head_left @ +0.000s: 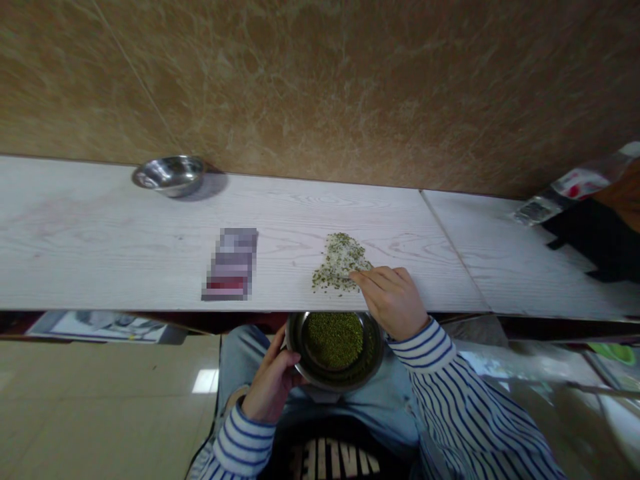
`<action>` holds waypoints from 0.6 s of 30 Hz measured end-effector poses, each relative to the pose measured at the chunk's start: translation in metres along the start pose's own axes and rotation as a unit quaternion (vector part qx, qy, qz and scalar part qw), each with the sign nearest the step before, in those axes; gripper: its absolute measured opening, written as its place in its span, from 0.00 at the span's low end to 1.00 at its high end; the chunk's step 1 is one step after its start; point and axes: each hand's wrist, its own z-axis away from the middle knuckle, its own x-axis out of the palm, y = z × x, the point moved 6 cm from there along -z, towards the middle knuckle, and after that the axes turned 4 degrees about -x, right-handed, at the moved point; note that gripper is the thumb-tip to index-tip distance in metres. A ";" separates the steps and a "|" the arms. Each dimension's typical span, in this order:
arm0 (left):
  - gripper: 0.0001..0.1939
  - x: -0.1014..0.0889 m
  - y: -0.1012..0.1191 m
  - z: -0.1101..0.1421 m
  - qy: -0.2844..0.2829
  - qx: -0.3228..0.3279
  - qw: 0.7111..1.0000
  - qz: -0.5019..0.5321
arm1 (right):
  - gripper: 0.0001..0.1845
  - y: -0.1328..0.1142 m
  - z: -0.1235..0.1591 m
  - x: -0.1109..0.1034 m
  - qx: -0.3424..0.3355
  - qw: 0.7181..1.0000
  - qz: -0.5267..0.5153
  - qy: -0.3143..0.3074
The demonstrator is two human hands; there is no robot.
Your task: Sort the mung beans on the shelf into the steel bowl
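Observation:
A metal bowl (374,347) with green beans, seemingly mung beans (334,340), sits just below the counter's front edge, over my lap. My left hand (275,377) grips its left rim, thumb on top and fingers beneath. On the counter lies a loose pile of white grains mixed with green beans (344,261). At the pile's lower right side is my right hand (390,297), its thumb and fingertips pressed together. Whatever sits between those fingertips is too small to make out.
A second metal bowl (170,176) stands at the back left by the wall. A phone-like blurred object (231,265) lies left of the pile. At the far right are a black item (595,237) and a clear plastic package (560,193). The white counter (280,207) ends above my lap.

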 end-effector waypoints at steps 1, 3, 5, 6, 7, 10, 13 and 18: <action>0.34 0.000 0.000 0.000 0.002 0.000 1.000 0.000 | 0.14 -0.002 0.001 0.000 -0.003 1.000 -0.002 -0.001; 0.34 0.001 0.001 0.001 0.006 -0.001 1.000 -0.003 | 0.14 -0.004 0.004 -0.002 -0.010 1.000 -0.005 -0.006; 0.33 0.002 0.001 0.002 0.003 -0.002 1.000 -0.009 | 0.15 -0.007 0.006 -0.003 -0.014 1.000 -0.006 -0.012; 0.33 0.002 0.001 0.002 0.002 -0.001 1.000 -0.010 | 0.15 -0.009 0.008 -0.004 -0.017 1.000 -0.008 -0.015; 0.32 0.002 0.001 0.002 0.000 0.000 1.000 -0.012 | 0.15 -0.010 0.009 -0.005 -0.020 1.000 -0.011 -0.018; 0.32 0.002 -0.001 0.002 -0.008 -0.002 1.000 -0.014 | 0.15 -0.013 0.014 -0.008 -0.026 0.999 -0.022 -0.020; 0.32 0.002 -0.001 0.001 -0.011 -0.003 1.000 -0.017 | 0.16 -0.013 0.019 -0.012 -0.021 0.999 -0.024 -0.015; 0.33 0.003 -0.001 0.001 -0.016 0.001 1.000 -0.013 | 0.17 -0.011 0.027 -0.019 -0.006 1.000 -0.026 -0.006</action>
